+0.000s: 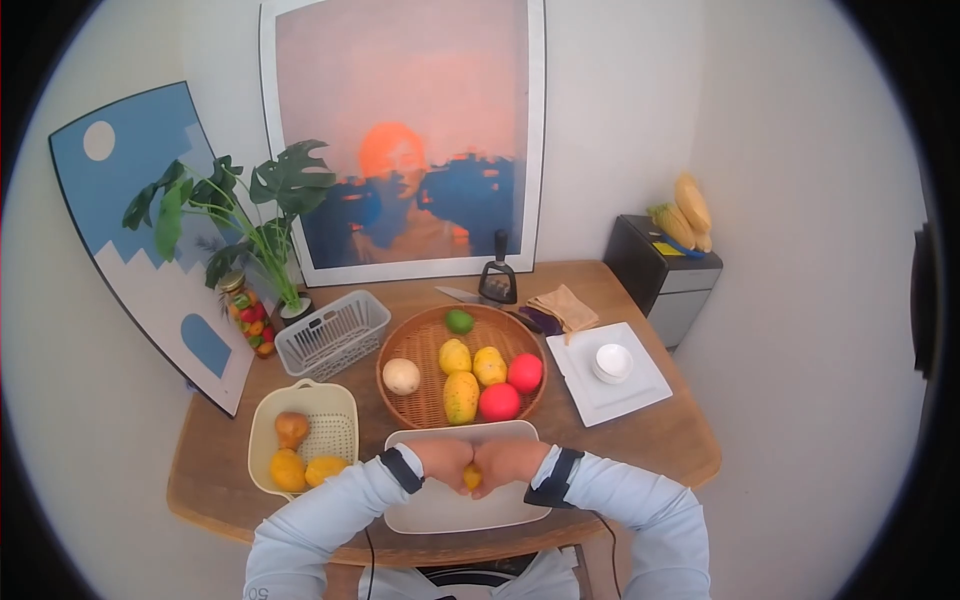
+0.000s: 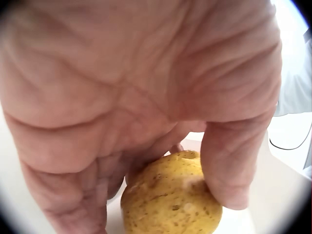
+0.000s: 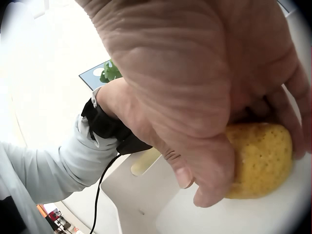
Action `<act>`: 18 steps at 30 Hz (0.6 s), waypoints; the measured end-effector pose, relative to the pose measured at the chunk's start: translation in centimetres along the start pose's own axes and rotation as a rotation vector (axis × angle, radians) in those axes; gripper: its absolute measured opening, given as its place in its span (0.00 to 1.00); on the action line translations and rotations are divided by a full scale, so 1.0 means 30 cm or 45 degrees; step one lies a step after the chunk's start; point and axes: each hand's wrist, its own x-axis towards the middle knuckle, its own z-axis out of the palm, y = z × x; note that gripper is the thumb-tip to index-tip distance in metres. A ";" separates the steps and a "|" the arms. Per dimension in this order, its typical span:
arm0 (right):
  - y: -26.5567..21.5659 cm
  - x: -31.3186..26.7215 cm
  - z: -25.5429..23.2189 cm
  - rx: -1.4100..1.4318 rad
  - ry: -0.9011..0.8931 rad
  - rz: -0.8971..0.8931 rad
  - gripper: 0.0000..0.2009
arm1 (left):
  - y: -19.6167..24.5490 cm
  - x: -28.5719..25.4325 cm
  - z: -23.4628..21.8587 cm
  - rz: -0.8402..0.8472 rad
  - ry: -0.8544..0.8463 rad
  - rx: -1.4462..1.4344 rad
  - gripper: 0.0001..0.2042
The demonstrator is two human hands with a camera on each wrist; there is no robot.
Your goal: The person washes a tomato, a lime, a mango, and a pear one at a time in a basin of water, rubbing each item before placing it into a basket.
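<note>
A speckled yellow fruit [image 1: 472, 477] [image 2: 170, 197] [image 3: 261, 161] is held between both hands above a white rectangular tub [image 1: 420, 515]. My left hand [image 1: 446, 462] [image 2: 141, 83] curls round one side of it, thumb and fingers against the skin. On the other side my right hand [image 1: 508, 462] [image 3: 195, 83] grips it with thumb and fingers. In the head view the hands hide most of the fruit.
Behind the tub, a round wicker tray [image 1: 425, 320] holds several fruits. A cream basket [image 1: 262, 420] with fruit stands at left, a grey basket [image 1: 333, 335] behind it. At right lies a white square plate [image 1: 640, 385] with a bowl [image 1: 612, 363]; a knife [image 1: 455, 294] lies at the back.
</note>
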 end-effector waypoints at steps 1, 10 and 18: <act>-0.003 -0.006 0.001 0.017 -0.048 -0.026 0.25 | -0.011 0.007 0.016 0.015 -0.009 -0.015 0.23; 0.080 -0.023 -0.017 0.084 -0.210 0.186 0.26 | -0.059 0.106 0.096 0.017 0.047 -0.220 0.18; 0.069 -0.042 0.032 0.026 0.221 -0.024 0.23 | 0.011 0.053 0.023 -0.037 0.161 -0.008 0.16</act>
